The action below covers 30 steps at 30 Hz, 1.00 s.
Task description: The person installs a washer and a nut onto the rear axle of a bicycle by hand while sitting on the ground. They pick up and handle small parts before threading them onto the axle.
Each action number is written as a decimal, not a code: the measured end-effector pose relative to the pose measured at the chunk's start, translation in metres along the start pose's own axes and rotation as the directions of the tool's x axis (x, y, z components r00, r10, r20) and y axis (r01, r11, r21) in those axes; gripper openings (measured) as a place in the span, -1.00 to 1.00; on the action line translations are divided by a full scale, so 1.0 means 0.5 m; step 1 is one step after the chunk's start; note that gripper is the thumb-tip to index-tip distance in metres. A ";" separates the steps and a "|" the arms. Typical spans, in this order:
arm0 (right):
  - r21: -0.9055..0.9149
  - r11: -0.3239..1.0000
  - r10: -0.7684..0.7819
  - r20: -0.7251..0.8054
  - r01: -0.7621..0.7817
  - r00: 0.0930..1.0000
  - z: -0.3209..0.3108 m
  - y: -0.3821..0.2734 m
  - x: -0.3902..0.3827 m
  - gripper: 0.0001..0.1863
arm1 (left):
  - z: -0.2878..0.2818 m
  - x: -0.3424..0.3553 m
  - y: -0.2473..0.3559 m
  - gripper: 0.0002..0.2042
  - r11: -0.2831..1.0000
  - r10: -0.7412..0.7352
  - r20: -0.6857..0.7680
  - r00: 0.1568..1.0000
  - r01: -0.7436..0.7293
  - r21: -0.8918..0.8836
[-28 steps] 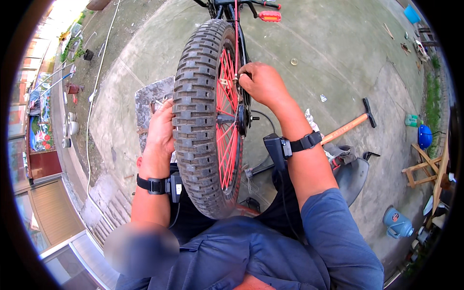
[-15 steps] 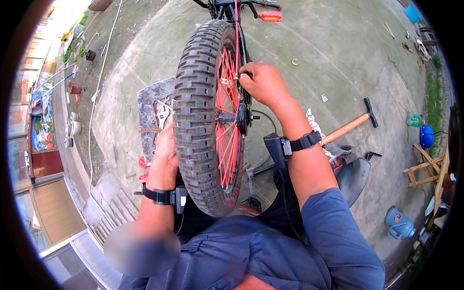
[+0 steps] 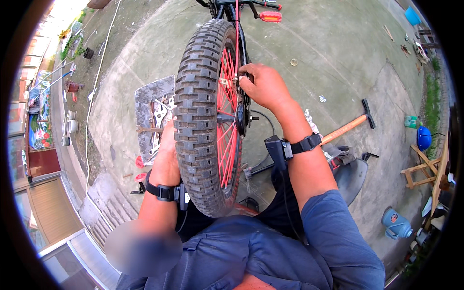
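Observation:
A bicycle's wheel with a knobby black tyre [image 3: 195,111] and red spokes [image 3: 226,159] stands upright in front of me. Along the dark frame beside it runs a red cable [image 3: 237,38], with a hub and axle [image 3: 241,118] below. My right hand [image 3: 261,84] is closed at the frame, thumb and fingers drawn together right beside the lower end of the cable. What lies between its fingertips is hidden. On the tyre's left side is my left hand [image 3: 168,145], its fingers out of sight behind the tyre.
Left of the wheel, a grey board [image 3: 147,99] carries wrenches [image 3: 159,113]. To the right lie a wooden-handled hammer-like tool [image 3: 345,128] and a grey curved piece [image 3: 350,176]. Farther right are a blue jug [image 3: 396,224] and a wooden stand [image 3: 419,166]. A red pedal [image 3: 269,17] sticks out ahead.
My left hand has shifted slightly along the tyre's left side, showing more of the wrenches. My right hand has stayed at the frame, with barely any movement.

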State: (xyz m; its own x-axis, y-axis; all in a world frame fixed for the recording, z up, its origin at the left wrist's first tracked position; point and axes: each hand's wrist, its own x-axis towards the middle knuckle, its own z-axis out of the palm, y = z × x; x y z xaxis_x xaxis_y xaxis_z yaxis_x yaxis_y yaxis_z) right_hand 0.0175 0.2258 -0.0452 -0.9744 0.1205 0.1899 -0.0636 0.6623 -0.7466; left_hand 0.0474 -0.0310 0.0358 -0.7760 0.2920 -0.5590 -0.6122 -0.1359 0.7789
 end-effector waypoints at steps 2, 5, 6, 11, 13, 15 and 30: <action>-0.020 1.000 -0.002 0.002 0.002 1.000 -0.001 -0.003 -0.001 -0.67 | -0.005 0.006 -0.002 -0.49 1.000 0.009 0.017 1.000 -0.009 -0.029; -0.037 0.999 0.001 0.002 -0.001 1.000 -0.003 -0.008 0.000 -0.67 | -0.043 0.025 -0.021 -0.51 0.985 0.047 0.188 0.981 -0.014 -0.170; -0.043 0.999 -0.001 0.003 0.002 1.000 -0.004 -0.009 0.000 -0.66 | -0.070 0.038 -0.036 -0.51 0.977 0.053 0.200 0.978 -0.009 -0.214; -0.047 0.999 -0.011 0.018 0.012 1.000 -0.004 -0.008 -0.002 -0.64 | -0.127 0.071 -0.074 -0.53 0.973 0.081 0.224 0.971 -0.028 -0.229; -0.032 0.999 -0.026 0.005 0.026 1.000 -0.003 -0.003 -0.001 -0.63 | -0.118 0.065 -0.074 -0.54 0.978 0.089 0.205 0.975 -0.047 -0.201; -0.023 1.000 -0.005 0.030 0.006 1.000 -0.009 -0.008 -0.001 -0.63 | -0.089 0.052 -0.063 -0.54 0.982 0.104 0.204 0.973 -0.068 -0.177; 0.058 0.968 0.237 0.099 -0.244 0.966 -0.010 0.000 0.051 -0.63 | -0.137 0.135 -0.123 -0.64 0.990 0.133 0.127 0.983 -0.136 0.020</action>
State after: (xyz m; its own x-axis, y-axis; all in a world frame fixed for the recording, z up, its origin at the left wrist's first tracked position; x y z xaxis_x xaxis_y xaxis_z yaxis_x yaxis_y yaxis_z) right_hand -0.0063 0.2325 -0.0372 -0.9780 0.2007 -0.0567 0.1634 0.5687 -0.8062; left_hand 0.0224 -0.0680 -0.0693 -0.8247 0.3896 -0.4100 -0.4977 -0.1556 0.8533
